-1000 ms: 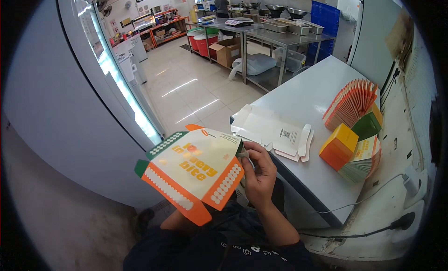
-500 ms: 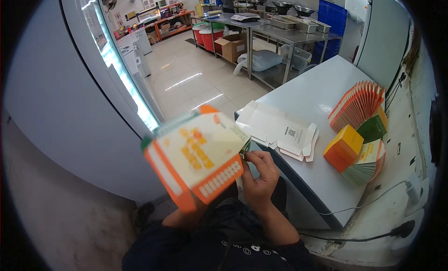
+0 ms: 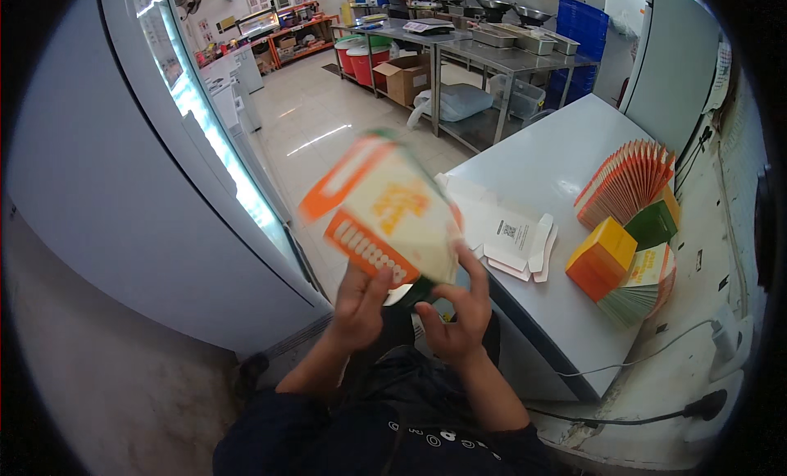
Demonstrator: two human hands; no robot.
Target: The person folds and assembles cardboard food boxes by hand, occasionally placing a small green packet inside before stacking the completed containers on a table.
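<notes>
Above my lap I hold a cream, orange and green cardboard carton (image 3: 410,222), tilted and smeared by motion. My left hand (image 3: 359,310) grips its lower left side, thumb against the orange panel with a row of pale marks. At the lower right edge and dark green end flap, my right hand (image 3: 461,312) has its fingers on the carton, the thumb lower down. Just beyond the right hand, an unfolded white carton blank (image 3: 510,234) lies on the white tabletop (image 3: 549,164), its printed square facing up.
A fanned stack of flat orange cartons (image 3: 625,181), a yellow-orange box (image 3: 602,259) and more flat cartons (image 3: 648,283) sit at the table's right. A glass-door fridge (image 3: 213,148) stands left. Cables (image 3: 623,417) run along the right wall. Steel tables (image 3: 516,56) stand beyond, with a person (image 3: 398,0).
The carton has turned in my hands and its orange panel now faces lower left. My left hand has come into view from behind it, and my right-hand fingers have moved along its edge.
</notes>
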